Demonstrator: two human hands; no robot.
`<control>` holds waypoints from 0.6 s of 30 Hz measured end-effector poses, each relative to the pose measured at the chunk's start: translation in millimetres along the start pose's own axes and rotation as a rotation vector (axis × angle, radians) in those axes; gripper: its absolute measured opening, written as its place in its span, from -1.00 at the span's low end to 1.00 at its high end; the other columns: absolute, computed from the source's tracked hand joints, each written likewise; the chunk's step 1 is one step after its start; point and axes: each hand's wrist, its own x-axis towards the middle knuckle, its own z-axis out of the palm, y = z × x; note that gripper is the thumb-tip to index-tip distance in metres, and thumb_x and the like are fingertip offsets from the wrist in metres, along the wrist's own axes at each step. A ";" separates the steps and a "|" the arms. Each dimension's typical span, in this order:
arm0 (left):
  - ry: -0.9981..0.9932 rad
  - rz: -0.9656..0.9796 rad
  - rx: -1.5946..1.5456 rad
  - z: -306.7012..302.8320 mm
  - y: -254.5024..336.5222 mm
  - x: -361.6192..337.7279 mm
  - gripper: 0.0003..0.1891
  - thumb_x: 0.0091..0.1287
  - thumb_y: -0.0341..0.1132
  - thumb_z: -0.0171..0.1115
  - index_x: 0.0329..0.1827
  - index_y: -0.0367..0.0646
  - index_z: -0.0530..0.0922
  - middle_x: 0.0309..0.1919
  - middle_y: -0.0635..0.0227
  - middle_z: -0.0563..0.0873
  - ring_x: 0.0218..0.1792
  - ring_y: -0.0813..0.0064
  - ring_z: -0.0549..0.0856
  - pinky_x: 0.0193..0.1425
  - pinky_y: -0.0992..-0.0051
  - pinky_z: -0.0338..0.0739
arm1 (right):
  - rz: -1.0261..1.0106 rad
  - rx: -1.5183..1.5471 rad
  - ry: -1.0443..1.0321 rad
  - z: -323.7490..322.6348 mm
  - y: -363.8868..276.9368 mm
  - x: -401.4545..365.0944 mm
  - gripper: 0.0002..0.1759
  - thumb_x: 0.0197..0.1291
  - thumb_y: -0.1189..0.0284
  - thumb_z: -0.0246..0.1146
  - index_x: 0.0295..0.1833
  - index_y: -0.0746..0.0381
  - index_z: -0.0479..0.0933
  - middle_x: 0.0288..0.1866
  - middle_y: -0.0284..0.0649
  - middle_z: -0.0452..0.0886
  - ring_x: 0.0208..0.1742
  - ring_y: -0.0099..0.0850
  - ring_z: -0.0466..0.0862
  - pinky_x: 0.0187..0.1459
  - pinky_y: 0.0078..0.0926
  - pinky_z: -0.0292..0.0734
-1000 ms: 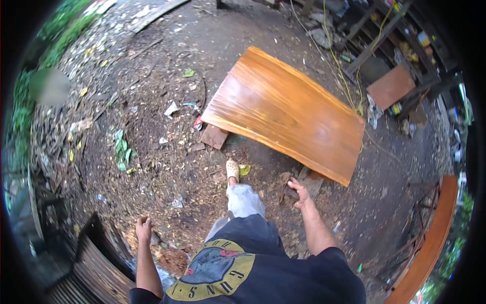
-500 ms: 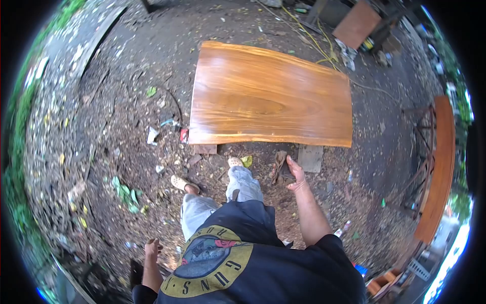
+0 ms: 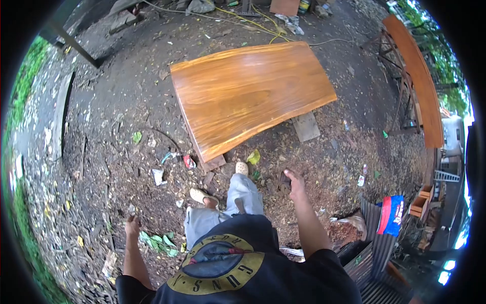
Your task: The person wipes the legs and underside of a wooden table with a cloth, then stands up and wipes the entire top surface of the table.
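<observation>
A wooden slab with wavy long edges and a glossy orange-brown grain lies flat, low over the ground, in front of me. My right hand is held out ahead of my body, short of the slab's near edge. It is closed on a dark brown rag, which is mostly hidden behind the fingers and blends into the soil. My left hand hangs out at my left side over the leaf litter, its fingers loosely bent, with nothing visible in it. Neither hand touches the slab.
Flat boards show under the slab's near side. A long reddish-brown plank rests on a stand at right. Yellow cord trails behind the slab. Corrugated sheets and a red-and-blue sack lie at lower right. A post stands at upper left.
My view has turned, so the slab now sits tilted and further left. My left hand has swung forward and outward. The rag stays in my right hand but shows less.
</observation>
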 end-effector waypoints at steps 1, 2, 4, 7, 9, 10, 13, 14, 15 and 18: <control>0.008 0.057 -0.046 1.0 14.6 11.2 -0.66 0.37 -0.23 0.29 0.10 -0.27 0.65 -0.30 0.33 0.74 -0.42 0.52 0.66 -0.37 0.48 0.56 | -0.031 -0.046 0.058 5.8 2.0 -5.5 -0.64 0.20 0.44 0.43 0.10 0.30 0.66 -0.05 -0.25 0.72 -0.03 -0.41 0.70 0.03 -0.39 0.61; 0.015 0.111 -0.092 4.6 28.4 20.3 -0.68 0.37 -0.26 0.28 0.09 -0.26 0.65 -0.30 0.34 0.74 -0.41 0.53 0.66 -0.35 0.48 0.57 | -0.059 -0.094 0.116 9.0 3.9 -6.2 -0.64 0.20 0.43 0.43 0.10 0.32 0.65 -0.05 -0.26 0.72 -0.02 -0.44 0.68 0.04 -0.43 0.59; -0.014 0.130 -0.040 21.6 60.5 20.5 -0.69 0.38 -0.27 0.29 0.08 -0.27 0.65 -0.28 0.33 0.74 -0.37 0.53 0.67 -0.31 0.48 0.59 | -0.120 -0.187 0.166 6.3 20.1 15.9 -0.62 0.21 0.42 0.44 0.12 0.32 0.64 -0.02 -0.27 0.72 0.02 -0.45 0.67 0.08 -0.48 0.55; -0.080 0.205 0.080 51.2 75.5 21.7 -0.70 0.39 -0.27 0.28 0.07 -0.28 0.66 -0.26 0.33 0.75 -0.34 0.53 0.68 -0.24 0.47 0.62 | -0.193 -0.366 0.153 9.9 26.9 49.7 -0.63 0.24 0.41 0.43 0.12 0.31 0.63 0.01 -0.27 0.71 0.06 -0.48 0.65 0.13 -0.51 0.51; -0.126 0.209 0.127 74.4 59.4 30.9 -0.66 0.35 -0.22 0.30 0.06 -0.28 0.66 -0.26 0.29 0.76 -0.33 0.54 0.69 -0.20 0.47 0.62 | -0.227 -0.411 0.143 19.2 22.5 80.0 -0.66 0.26 0.41 0.42 0.11 0.30 0.63 0.02 -0.29 0.70 0.06 -0.50 0.63 0.16 -0.52 0.49; -0.146 0.174 0.178 80.4 46.1 32.0 -0.65 0.34 -0.20 0.31 0.05 -0.28 0.67 -0.27 0.28 0.77 -0.33 0.53 0.70 -0.19 0.47 0.63 | -0.239 -0.384 0.157 23.6 23.3 98.9 -0.67 0.27 0.41 0.42 0.10 0.29 0.63 0.02 -0.30 0.69 0.06 -0.51 0.62 0.17 -0.52 0.48; -0.191 0.083 0.400 109.0 24.3 29.6 -0.61 0.29 -0.14 0.33 0.02 -0.27 0.67 -0.27 0.25 0.79 -0.31 0.50 0.74 -0.18 0.45 0.65 | -0.316 -0.300 0.164 28.5 31.7 161.0 -0.69 0.28 0.44 0.41 0.10 0.28 0.63 0.03 -0.32 0.68 0.05 -0.54 0.61 0.18 -0.53 0.47; -0.187 0.066 0.521 116.4 34.0 10.0 -0.60 0.28 -0.12 0.33 0.01 -0.27 0.68 -0.27 0.24 0.79 -0.30 0.48 0.75 -0.18 0.44 0.66 | -0.348 -0.271 0.160 30.9 34.1 179.3 -0.70 0.28 0.46 0.40 0.10 0.28 0.63 0.03 -0.32 0.68 0.05 -0.55 0.60 0.18 -0.54 0.47; -0.185 0.050 0.642 126.7 40.7 0.6 -0.59 0.26 -0.11 0.33 0.01 -0.27 0.68 -0.26 0.22 0.80 -0.29 0.46 0.76 -0.18 0.43 0.67 | -0.482 -0.534 0.237 40.5 27.3 190.7 -0.72 0.25 0.59 0.37 0.08 0.31 0.61 -0.04 -0.30 0.68 -0.02 -0.61 0.63 0.02 -0.65 0.55; -0.256 -0.129 0.526 144.1 12.8 10.2 -0.60 0.27 -0.12 0.30 -0.01 -0.28 0.68 -0.25 0.21 0.80 -0.31 0.40 0.79 -0.20 0.40 0.69 | -0.564 -0.630 0.259 42.2 45.0 245.0 -0.74 0.23 0.60 0.35 0.04 0.29 0.63 -0.05 -0.23 0.70 -0.09 -0.52 0.70 -0.01 -0.59 0.62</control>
